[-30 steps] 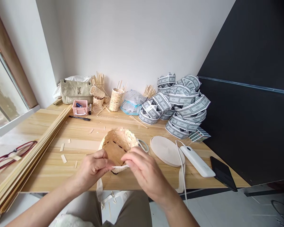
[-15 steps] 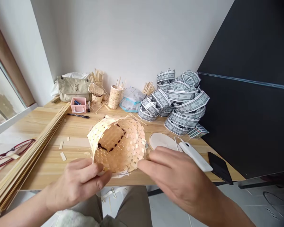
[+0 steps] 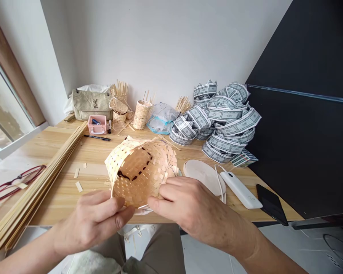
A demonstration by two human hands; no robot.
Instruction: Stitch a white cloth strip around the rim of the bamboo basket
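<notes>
My left hand and right hand are apart, one on each side of the near rim of the woven bamboo basket, both gripping it. I hold the basket tilted open towards me, just above the front edge of the pine table, with dark stitching showing inside. To the left, small bamboo offcuts lie on the wood beside a long bundle of bamboo strips, with red glasses past it. To the right are a pale oval board, a white power bank and a black phone. At the back, a pink box sits before a beige bag, and printed paper bands are heaped high. A white wall meets a black panel, and a window runs down the left.
</notes>
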